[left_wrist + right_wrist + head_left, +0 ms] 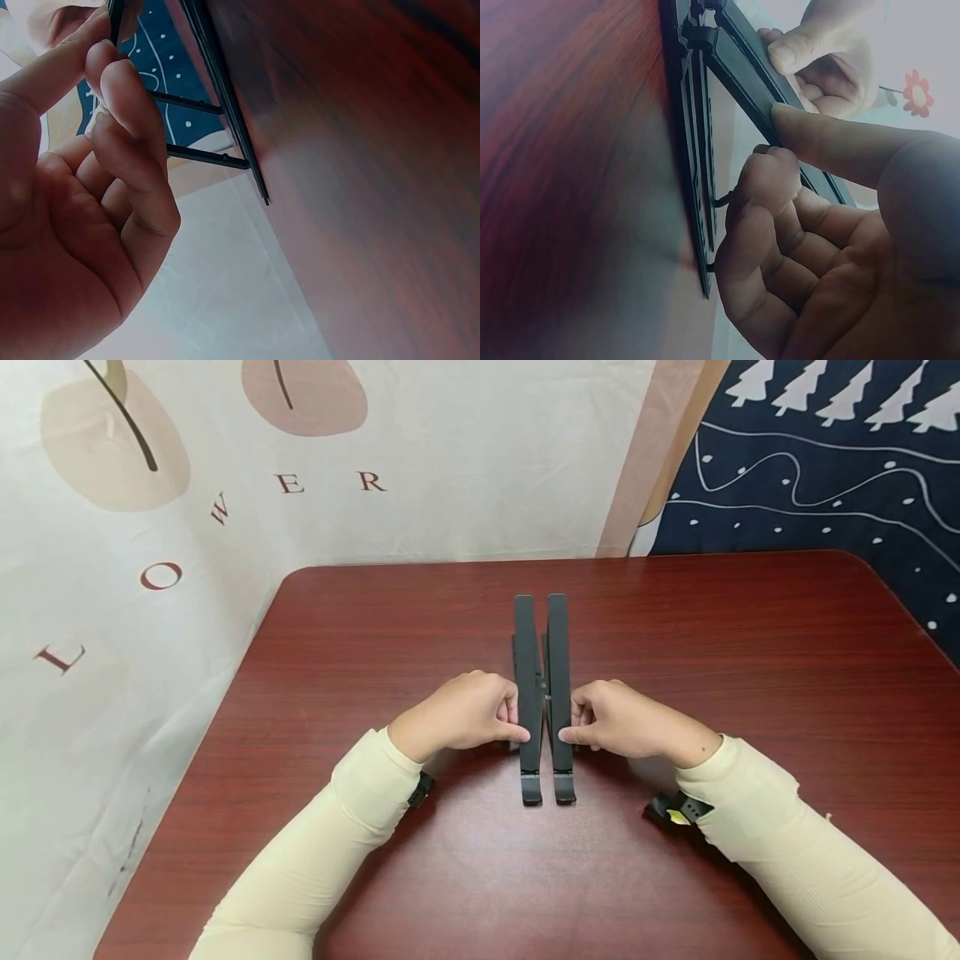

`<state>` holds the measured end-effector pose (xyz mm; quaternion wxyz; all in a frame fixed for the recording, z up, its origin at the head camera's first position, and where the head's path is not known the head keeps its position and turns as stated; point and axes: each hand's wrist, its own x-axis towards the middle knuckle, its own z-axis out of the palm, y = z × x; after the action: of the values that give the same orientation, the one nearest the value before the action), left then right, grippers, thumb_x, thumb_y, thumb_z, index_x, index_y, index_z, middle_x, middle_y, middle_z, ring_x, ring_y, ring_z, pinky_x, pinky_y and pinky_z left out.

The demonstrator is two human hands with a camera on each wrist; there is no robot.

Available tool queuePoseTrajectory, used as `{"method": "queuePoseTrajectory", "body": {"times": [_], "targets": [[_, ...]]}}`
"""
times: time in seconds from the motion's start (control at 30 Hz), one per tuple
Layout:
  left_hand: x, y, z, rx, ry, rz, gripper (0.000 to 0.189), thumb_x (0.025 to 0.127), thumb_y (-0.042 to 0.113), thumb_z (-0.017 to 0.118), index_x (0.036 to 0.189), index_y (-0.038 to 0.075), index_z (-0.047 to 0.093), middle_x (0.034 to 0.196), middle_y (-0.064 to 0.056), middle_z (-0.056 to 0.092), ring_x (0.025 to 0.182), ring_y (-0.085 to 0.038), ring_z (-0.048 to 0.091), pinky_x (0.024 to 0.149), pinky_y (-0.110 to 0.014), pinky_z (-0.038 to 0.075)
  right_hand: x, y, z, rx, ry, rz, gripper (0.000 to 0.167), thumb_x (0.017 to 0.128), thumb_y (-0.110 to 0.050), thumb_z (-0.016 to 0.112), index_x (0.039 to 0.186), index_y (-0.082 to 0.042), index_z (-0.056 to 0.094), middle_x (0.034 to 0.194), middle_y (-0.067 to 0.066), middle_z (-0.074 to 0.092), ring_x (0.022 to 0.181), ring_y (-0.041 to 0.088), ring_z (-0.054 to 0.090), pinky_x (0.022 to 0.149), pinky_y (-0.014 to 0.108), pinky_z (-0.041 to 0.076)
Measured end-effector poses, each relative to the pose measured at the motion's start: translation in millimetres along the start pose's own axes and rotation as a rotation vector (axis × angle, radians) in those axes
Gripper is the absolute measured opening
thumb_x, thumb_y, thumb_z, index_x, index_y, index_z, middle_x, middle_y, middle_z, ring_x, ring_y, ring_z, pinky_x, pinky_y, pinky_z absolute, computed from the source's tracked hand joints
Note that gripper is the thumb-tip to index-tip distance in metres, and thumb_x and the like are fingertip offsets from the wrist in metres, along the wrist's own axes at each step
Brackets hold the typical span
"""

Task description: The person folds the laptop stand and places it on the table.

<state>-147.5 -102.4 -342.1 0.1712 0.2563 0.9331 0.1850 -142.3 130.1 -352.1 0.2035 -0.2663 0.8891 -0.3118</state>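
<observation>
A black folding laptop stand point(558, 652) stands on the table, its two long upper bars close together and nearly parallel. My left hand point(468, 710) pinches the left bar between thumb and curled fingers, near its front half. On the other side, my right hand point(626, 718) grips the right bar the same way, its thumb point(576, 735) on the top face. The right wrist view shows the sloping bars point(742, 75) meeting the base rails point(694, 150) at a hinge. Thin support struts point(206, 157) join the base in the left wrist view.
The reddish-brown wooden table point(420, 618) reaches back to a pale printed cloth point(480, 460) with letters. A dark blue cloth point(810, 485) with white trees hangs at the back right. Black straps with small devices point(675, 810) sit at both wrists.
</observation>
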Motion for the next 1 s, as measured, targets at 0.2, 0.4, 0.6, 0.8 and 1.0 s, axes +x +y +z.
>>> {"method": "queuePoseTrajectory", "body": {"times": [0.2, 0.4, 0.6, 0.8, 1.0], "targets": [[0.3, 0.3, 0.9, 0.0, 0.0, 0.001, 0.025, 0.082, 0.041, 0.081, 0.074, 0.024, 0.065, 0.065, 0.014, 0.065, 0.064, -0.004, 0.061, 0.064, -0.026, 0.048, 1.4, -0.6, 1.6, 0.001, 0.005, 0.013, 0.022, 0.088, -0.018, 0.076, 0.071, -0.013, 0.061, 0.056, -0.004, 0.058, 0.051, 0.01, 0.055, 0.054, 0.024, 0.043], [0.5, 0.5, 0.6, 0.004, -0.002, 0.006, 0.024, 0.082, 0.041, 0.081, 0.075, 0.024, 0.065, 0.066, 0.014, 0.065, 0.065, -0.004, 0.061, 0.065, -0.025, 0.048, 1.1, -1.8, 2.9, 0.004, 0.016, -0.004, 0.022, 0.087, -0.018, 0.076, 0.071, -0.013, 0.061, 0.056, -0.004, 0.057, 0.051, 0.009, 0.055, 0.054, 0.024, 0.043], [0.2, 0.6, 1.0, 0.007, 0.001, 0.011, 0.025, 0.082, 0.041, 0.081, 0.075, 0.023, 0.065, 0.067, 0.013, 0.065, 0.066, -0.004, 0.061, 0.065, -0.025, 0.048, 1.2, -2.5, 4.0, 0.009, 0.022, -0.008, 0.022, 0.088, -0.016, 0.076, 0.071, -0.012, 0.062, 0.056, -0.004, 0.057, 0.051, 0.009, 0.054, 0.055, 0.024, 0.043], [-0.3, 1.5, 1.0, 0.011, 0.002, 0.013, 0.025, 0.082, 0.041, 0.081, 0.075, 0.023, 0.064, 0.067, 0.013, 0.065, 0.066, -0.004, 0.06, 0.064, -0.025, 0.048, 1.4, -3.0, 5.0, 0.013, 0.025, -0.006, 0.022, 0.087, -0.016, 0.076, 0.071, -0.012, 0.061, 0.055, -0.004, 0.057, 0.051, 0.009, 0.054, 0.055, 0.024, 0.043], [-0.4, 2.1, 0.9, 0.005, 0.004, 0.018, 0.025, 0.082, 0.04, 0.081, 0.075, 0.023, 0.064, 0.067, 0.013, 0.065, 0.065, -0.004, 0.06, 0.064, -0.025, 0.048, 1.9, -3.6, 6.0, 0.015, 0.03, -0.006, 0.022, 0.087, -0.015, 0.076, 0.07, -0.013, 0.061, 0.055, -0.004, 0.057, 0.05, 0.008, 0.054, 0.054, 0.024, 0.043]]}}
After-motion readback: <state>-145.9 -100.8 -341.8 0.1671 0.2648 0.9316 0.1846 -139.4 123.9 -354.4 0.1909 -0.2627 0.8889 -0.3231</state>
